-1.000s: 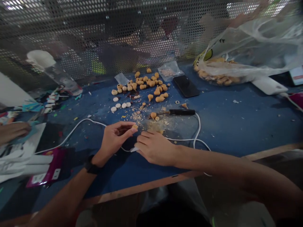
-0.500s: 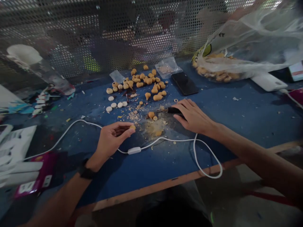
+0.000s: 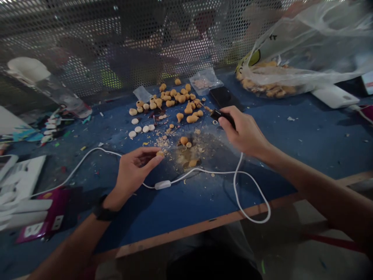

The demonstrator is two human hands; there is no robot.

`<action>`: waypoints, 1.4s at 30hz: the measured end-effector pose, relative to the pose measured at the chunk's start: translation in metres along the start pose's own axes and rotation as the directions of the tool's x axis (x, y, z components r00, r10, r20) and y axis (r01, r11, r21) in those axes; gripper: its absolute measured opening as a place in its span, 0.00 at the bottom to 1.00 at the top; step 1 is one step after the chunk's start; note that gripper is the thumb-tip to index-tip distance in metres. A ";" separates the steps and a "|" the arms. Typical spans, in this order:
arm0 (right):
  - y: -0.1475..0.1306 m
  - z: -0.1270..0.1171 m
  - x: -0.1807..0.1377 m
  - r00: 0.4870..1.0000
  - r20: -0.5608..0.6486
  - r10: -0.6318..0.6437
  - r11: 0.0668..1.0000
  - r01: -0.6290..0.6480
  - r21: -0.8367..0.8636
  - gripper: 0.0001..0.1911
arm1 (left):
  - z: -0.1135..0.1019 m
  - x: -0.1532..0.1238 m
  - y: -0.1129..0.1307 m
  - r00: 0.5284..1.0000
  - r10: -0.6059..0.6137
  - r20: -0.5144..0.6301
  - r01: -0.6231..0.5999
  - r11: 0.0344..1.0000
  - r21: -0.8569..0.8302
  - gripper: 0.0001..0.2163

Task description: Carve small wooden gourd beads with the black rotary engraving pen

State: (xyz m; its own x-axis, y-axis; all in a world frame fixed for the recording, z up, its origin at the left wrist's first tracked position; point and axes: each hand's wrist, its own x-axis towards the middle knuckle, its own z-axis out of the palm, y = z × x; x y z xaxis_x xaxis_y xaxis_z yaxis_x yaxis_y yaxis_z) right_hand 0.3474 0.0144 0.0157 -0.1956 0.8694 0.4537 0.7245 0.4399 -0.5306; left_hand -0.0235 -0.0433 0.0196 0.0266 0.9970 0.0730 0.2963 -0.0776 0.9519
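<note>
Two bare hands work over the scuffed blue surface (image 3: 262, 186) in front of us. Our left hand (image 3: 134, 171) is closed in a firm pinch on a small tan rounded piece (image 3: 160, 154), held just beside a scatter of pale powdery shavings (image 3: 164, 139), and a black wristband (image 3: 103, 212) circles that wrist. Our right hand (image 3: 244, 130) is clenched around a slim black cylindrical tool handle (image 3: 223, 116), raised off the surface. A thin white cable (image 3: 198, 171) with a white plastic inline switch (image 3: 162, 184) loops between our hands. Farther off lies a cluster of matte tan gourd-shaped pieces (image 3: 175, 99) beside a few flat white discs (image 3: 140, 129). A glossy black phone (image 3: 225, 97) sits just right of them, and a crinkled clear plastic bag (image 3: 271, 74) holds more tan pieces before perforated metal mesh (image 3: 87, 39).
</note>
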 end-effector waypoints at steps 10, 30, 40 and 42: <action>-0.014 0.012 0.013 0.983 0.184 0.019 0.996 -0.035 0.084 0.18 | 0.039 0.027 0.003 0.998 -0.037 0.051 0.046 0.982 -0.181 0.26; -0.033 -0.001 -0.005 0.966 0.258 0.021 0.997 -0.038 0.064 0.21 | 0.038 0.019 0.000 0.999 0.019 0.046 -0.010 0.980 -0.197 0.16; -0.031 0.006 -0.011 0.958 0.285 -0.030 0.998 0.010 0.069 0.20 | 0.040 0.018 0.005 0.997 0.002 0.076 0.007 0.994 -0.113 0.24; -0.031 0.007 -0.011 0.955 0.297 -0.028 0.998 0.008 0.069 0.21 | 0.040 0.018 0.004 0.997 0.010 0.074 -0.001 0.994 -0.110 0.24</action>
State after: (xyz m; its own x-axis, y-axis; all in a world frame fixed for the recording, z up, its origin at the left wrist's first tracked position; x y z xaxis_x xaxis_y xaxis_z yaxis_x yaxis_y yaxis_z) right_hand 0.3226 -0.0072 0.0218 -0.4031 0.8843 0.2356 0.6759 0.4613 -0.5747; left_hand 0.0168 -0.0256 0.0129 0.0998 0.9932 0.0601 0.1891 -0.0782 0.9788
